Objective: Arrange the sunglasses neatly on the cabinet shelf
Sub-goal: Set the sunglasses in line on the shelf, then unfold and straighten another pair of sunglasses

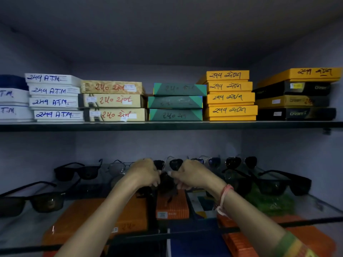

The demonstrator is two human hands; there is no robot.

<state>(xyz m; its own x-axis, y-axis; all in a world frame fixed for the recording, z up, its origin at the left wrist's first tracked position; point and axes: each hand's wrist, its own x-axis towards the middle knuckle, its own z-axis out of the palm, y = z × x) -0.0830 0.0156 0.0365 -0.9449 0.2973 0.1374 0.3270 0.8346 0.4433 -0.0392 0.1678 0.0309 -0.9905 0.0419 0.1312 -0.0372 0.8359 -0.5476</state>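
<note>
Both hands meet over the middle of the glass shelf [22, 232]. My left hand [144, 173] and my right hand [193, 175] each grip one side of a dark pair of sunglasses [166, 181], which is mostly hidden between the fingers. Behind the hands stands a dark aviator pair [175, 163]. A blue-lensed pair [207, 161] and another dark aviator pair [241, 161] follow to the right. Black-framed pairs sit at the far right [284, 184], back left [78, 172] and front left [31, 201]. A clear-lensed wire pair [118, 167] stands left of my left hand.
Orange boxes [89, 217] and a small orange box [172, 204] show beneath the glass shelf, with something green [271, 203] at the right. The upper shelf [167, 125] carries stacks of white, beige, green, yellow and black boxes. Cabinet walls close in both sides.
</note>
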